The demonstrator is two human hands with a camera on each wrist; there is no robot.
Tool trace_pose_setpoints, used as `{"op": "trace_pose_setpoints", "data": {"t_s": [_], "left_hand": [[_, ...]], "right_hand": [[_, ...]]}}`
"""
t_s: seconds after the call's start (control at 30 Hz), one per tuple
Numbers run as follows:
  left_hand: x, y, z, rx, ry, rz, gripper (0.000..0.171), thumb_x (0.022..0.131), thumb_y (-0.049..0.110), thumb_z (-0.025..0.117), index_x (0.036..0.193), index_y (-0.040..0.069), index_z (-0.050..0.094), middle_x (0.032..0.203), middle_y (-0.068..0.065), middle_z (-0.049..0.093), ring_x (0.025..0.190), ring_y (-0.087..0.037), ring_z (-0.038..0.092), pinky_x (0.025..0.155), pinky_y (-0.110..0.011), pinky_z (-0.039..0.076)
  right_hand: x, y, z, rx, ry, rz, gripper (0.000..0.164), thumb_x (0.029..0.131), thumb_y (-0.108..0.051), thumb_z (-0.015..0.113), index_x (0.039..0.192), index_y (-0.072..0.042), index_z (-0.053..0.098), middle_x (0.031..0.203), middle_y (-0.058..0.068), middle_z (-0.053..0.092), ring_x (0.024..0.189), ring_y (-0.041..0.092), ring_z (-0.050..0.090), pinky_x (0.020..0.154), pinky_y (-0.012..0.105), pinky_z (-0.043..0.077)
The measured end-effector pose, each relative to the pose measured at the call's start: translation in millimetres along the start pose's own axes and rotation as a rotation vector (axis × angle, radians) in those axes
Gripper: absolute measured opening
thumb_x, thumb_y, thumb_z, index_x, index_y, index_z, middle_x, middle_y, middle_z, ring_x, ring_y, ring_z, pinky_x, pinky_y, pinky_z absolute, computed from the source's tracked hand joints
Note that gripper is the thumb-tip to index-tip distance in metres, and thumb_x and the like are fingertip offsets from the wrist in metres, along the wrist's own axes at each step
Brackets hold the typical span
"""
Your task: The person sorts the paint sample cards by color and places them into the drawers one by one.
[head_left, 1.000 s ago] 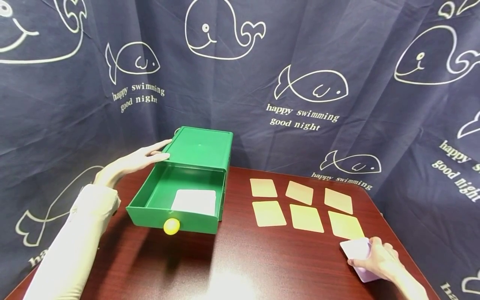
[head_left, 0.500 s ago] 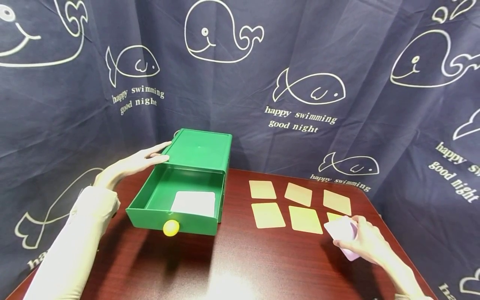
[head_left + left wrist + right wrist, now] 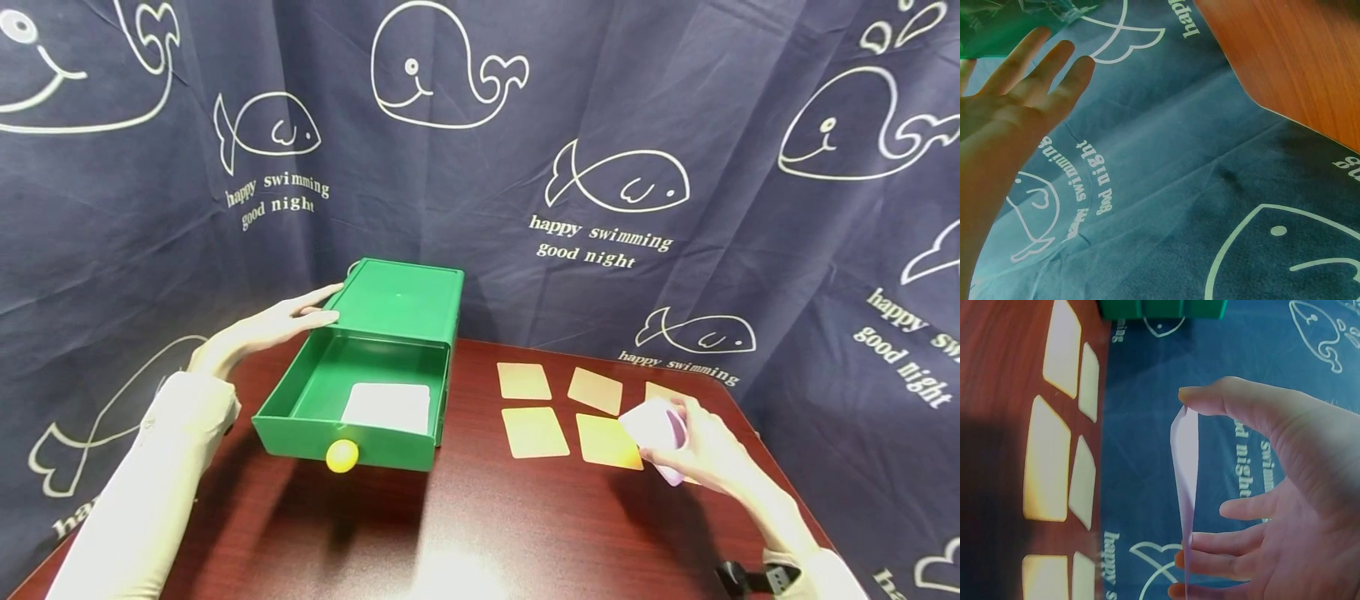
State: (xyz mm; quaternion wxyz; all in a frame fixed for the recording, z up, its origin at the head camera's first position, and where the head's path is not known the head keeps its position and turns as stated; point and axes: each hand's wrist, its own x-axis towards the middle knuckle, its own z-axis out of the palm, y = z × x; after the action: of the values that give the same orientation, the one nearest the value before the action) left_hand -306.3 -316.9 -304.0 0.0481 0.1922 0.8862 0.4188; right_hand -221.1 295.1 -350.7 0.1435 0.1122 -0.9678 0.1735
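Observation:
My left hand [image 3: 264, 327] rests on the left edge of a green drawer box [image 3: 401, 296], fingers spread and fairly straight. The drawer [image 3: 292, 432], with a round yellow knob [image 3: 342, 456], is pulled out, and a white square card [image 3: 387, 407] lies inside. My right hand [image 3: 705, 450] holds a thin lilac square card [image 3: 649, 425] by opposite edges, raised over the yellow cards. In the right wrist view the lilac card [image 3: 1185, 462] stands edge-on and slightly bowed between thumb and fingertips.
Several pale yellow square cards [image 3: 535, 432] lie in two rows on the reddish-brown table [image 3: 510, 517], right of the drawer box. A dark blue curtain [image 3: 480, 183] with fish and whale drawings hangs behind. A black strap [image 3: 738, 577] is at my right wrist.
My right hand has lifted the lilac card off the table at the right and carried it up and left over the yellow cards. My left hand has stayed on the drawer box.

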Motion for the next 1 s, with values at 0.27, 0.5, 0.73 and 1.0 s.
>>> {"op": "trace_pose_setpoints", "data": {"t_s": [0.27,0.5,0.73,1.0], "left_hand": [[2.4,-0.9,-0.2,0.018,0.000,0.006,0.065,0.100,0.038,0.049,0.156,0.029,0.016,0.140,-0.014,0.054,0.113,0.008,0.051,0.111,-0.034,0.032],[2.2,-0.4,0.2,0.010,-0.002,-0.008,0.065,0.100,0.039,0.049,0.156,0.029,0.016,0.140,-0.016,0.053,0.113,0.007,0.050,0.114,-0.044,0.029],[2.7,-1.3,-0.3,0.000,-0.007,-0.014,0.065,0.100,0.039,0.050,0.155,0.031,0.016,0.140,-0.016,0.054,0.113,0.006,0.050,0.114,-0.046,0.027],[1.7,0.3,0.0,-0.005,-0.009,-0.022,0.065,0.100,0.039,0.050,0.155,0.033,0.015,0.141,-0.016,0.053,0.115,0.004,0.051,0.115,-0.047,0.027]], "right_hand": [[22,-28,-4,0.020,-0.051,-0.043,0.087,0.069,-0.043,0.083,0.130,0.004,0.043,0.114,0.023,0.062,0.088,0.029,0.058,0.067,0.035,0.046],[41,-59,-7,0.040,-0.061,-0.131,0.084,0.068,-0.039,0.085,0.129,0.000,0.044,0.099,0.016,0.063,0.085,0.026,0.057,0.066,0.033,0.046],[56,-89,-9,0.042,-0.111,-0.186,0.083,0.069,-0.039,0.083,0.133,-0.003,0.044,0.099,0.012,0.062,0.088,0.024,0.056,0.070,0.033,0.046],[73,-127,-10,0.074,-0.127,-0.278,0.084,0.068,-0.039,0.083,0.134,-0.003,0.046,0.111,0.015,0.065,0.094,0.025,0.059,0.075,0.035,0.050]]}}
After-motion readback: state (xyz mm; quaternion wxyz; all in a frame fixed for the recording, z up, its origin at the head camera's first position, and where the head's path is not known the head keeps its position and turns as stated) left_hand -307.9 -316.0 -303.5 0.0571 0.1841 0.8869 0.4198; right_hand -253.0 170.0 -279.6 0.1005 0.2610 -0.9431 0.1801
